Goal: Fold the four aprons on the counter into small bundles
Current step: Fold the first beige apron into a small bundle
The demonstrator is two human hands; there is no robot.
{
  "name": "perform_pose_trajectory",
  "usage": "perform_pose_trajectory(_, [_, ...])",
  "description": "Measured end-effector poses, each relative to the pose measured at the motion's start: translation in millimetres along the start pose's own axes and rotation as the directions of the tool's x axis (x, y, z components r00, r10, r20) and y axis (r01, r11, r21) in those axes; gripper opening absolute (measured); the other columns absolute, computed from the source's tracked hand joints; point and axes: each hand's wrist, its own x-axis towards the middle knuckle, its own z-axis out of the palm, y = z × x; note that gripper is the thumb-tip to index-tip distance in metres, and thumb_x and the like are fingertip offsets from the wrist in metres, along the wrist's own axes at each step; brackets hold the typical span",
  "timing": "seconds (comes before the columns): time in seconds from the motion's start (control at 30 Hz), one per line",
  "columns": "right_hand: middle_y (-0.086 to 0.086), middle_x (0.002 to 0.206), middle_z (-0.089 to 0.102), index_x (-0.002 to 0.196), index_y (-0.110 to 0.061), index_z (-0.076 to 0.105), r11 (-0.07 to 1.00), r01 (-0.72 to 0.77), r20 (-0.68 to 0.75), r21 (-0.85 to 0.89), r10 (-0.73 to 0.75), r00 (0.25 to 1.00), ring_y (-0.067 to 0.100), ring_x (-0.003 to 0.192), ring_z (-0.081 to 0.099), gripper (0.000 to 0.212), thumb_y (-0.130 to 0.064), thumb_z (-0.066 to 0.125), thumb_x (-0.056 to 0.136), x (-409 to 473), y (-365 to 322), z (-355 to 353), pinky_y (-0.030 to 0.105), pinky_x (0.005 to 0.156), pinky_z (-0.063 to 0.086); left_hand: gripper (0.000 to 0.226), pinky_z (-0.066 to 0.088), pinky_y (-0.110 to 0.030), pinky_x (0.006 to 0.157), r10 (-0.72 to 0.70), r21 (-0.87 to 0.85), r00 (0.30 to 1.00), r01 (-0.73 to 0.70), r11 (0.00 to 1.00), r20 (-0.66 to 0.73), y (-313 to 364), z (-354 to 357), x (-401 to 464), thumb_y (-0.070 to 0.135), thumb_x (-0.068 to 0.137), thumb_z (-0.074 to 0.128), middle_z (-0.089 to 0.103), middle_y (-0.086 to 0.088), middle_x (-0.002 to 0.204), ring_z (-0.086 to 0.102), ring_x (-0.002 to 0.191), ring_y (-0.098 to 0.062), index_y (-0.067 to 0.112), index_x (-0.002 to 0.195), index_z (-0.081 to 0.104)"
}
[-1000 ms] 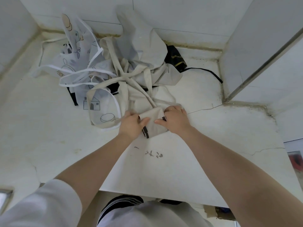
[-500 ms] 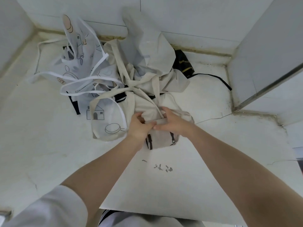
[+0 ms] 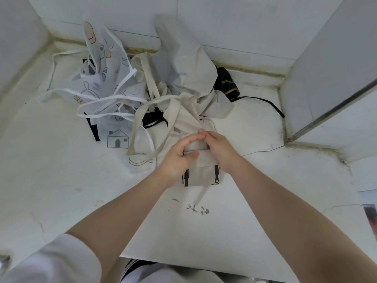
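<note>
Beige apron (image 3: 201, 170) between both hands

Beige apron (image 3: 201, 166) part-folded at counter front; printed white apron (image 3: 106, 82), black apron (image 3: 226, 82) heaped behind

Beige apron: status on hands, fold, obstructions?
Left hand and right hand both gripping beige apron. Partly bundled, not finished. Its straps tangled into apron pile behind.

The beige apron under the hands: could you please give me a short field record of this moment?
item: beige apron, partly folded, black buckles at near edge
left hand: grips the fold
right hand: grips the fold's right side
loose strap: trails toward the person
behind: printed white apron, black apron, unfolded
surface: white counter
</note>
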Motion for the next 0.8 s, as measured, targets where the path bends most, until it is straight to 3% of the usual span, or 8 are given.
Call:
perform_pose_trajectory(0.13, [0.003, 0.072, 0.057, 0.070, -0.016, 0.055, 0.962, 0.053, 0.067, 0.268, -0.074, 0.995, 0.016, 0.072, 0.056, 0.022, -0.017, 0.059, 0.091, -4, -11, -14, 0.029, 0.071, 0.046, 0.053, 0.037, -0.009, 0.091, 0.112, 0.217, 0.989, -0.130, 0.968, 0.093, -1, 2, -5, -0.008, 0.089, 0.048, 0.047, 0.014, 0.126, 0.047, 0.108, 0.004, 0.034, 0.120, 0.045])
perform_pose_trajectory(0.27, [0.003, 0.071, 0.045, 0.068, -0.016, 0.041, 0.957, 0.139, -0.104, 0.253, -0.116, 0.988, 0.018, 0.074, 0.044, 0.029, -0.009, 0.052, 0.094, -8, -8, -14, 0.032, 0.072, 0.038, 0.050, 0.044, -0.013, 0.077, 0.109, 0.097, 0.993, -0.104, 0.990, -0.044, 1, 5, -10, -0.007, 0.087, 0.055, 0.044, 0.014, 0.119, 0.049, 0.103, 0.001, 0.022, 0.121, 0.032])
perform_pose_trajectory(0.33, [0.005, 0.079, 0.051, 0.077, -0.016, 0.044, 0.921, 0.116, -0.119, 0.372, -0.076, 0.990, 0.021, 0.081, 0.050, 0.021, -0.009, 0.047, 0.097, -12, -3, -14, 0.034, 0.073, 0.045, 0.049, 0.048, -0.014, 0.072, 0.002, -0.006, 0.992, -0.003, 1.000, -0.127, 2, 7, -10, -0.002, 0.086, 0.060, 0.047, 0.008, 0.117, 0.052, 0.101, -0.007, 0.022, 0.118, 0.031])
perform_pose_trajectory(0.4, [0.009, 0.092, 0.058, 0.098, -0.013, 0.048, 0.865, 0.042, -0.025, 0.501, -0.034, 0.999, 0.022, 0.083, 0.058, 0.013, -0.002, 0.043, 0.097, -19, -5, -17, 0.033, 0.069, 0.053, 0.039, 0.051, -0.022, 0.078, -0.156, -0.027, 0.980, 0.153, 0.988, -0.125, 2, 6, -11, 0.005, 0.085, 0.065, 0.054, 0.001, 0.112, 0.057, 0.097, -0.012, 0.019, 0.113, 0.041])
perform_pose_trajectory(0.53, [0.017, 0.124, 0.054, 0.135, -0.016, 0.038, 0.908, -0.098, 0.104, 0.408, 0.060, 0.993, 0.029, 0.104, 0.058, 0.055, 0.008, 0.049, 0.087, -26, -9, -20, 0.037, 0.074, 0.053, 0.008, 0.043, -0.025, 0.069, -0.238, 0.209, 0.971, 0.229, 0.951, 0.021, 2, 9, -19, 0.008, 0.088, 0.060, 0.057, 0.000, 0.083, 0.053, 0.075, -0.013, 0.014, 0.091, 0.056])
perform_pose_trajectory(0.67, [0.014, 0.120, 0.062, 0.126, -0.007, 0.049, 0.960, -0.082, 0.062, 0.267, 0.068, 0.996, 0.027, 0.105, 0.063, 0.051, -0.010, 0.071, 0.081, -24, -16, -21, 0.043, 0.093, 0.051, 0.034, 0.041, -0.017, 0.072, -0.185, 0.351, 0.978, 0.139, 0.926, 0.100, 6, 12, -22, -0.001, 0.086, 0.052, 0.059, 0.006, 0.095, 0.054, 0.085, -0.008, 0.018, 0.114, 0.053])
perform_pose_trajectory(0.73, [0.010, 0.113, 0.065, 0.110, -0.016, 0.061, 0.962, -0.054, -0.048, 0.266, 0.069, 0.996, 0.025, 0.104, 0.062, 0.026, -0.017, 0.067, 0.085, -23, -24, -19, 0.041, 0.093, 0.051, 0.050, 0.040, -0.010, 0.072, -0.195, 0.482, 0.972, 0.109, 0.870, 0.133, 6, 6, -24, 0.001, 0.085, 0.053, 0.057, 0.013, 0.105, 0.053, 0.093, -0.003, 0.026, 0.128, 0.044])
perform_pose_trajectory(0.8, [0.004, 0.106, 0.067, 0.098, -0.026, 0.063, 0.939, -0.030, -0.123, 0.342, 0.077, 0.989, 0.023, 0.101, 0.062, 0.009, -0.029, 0.060, 0.091, -23, -37, -20, 0.039, 0.090, 0.051, 0.063, 0.042, -0.014, 0.083, -0.223, 0.524, 0.964, 0.117, 0.843, 0.144, 3, -2, -25, 0.004, 0.085, 0.054, 0.054, 0.011, 0.120, 0.053, 0.106, -0.007, 0.031, 0.139, 0.035])
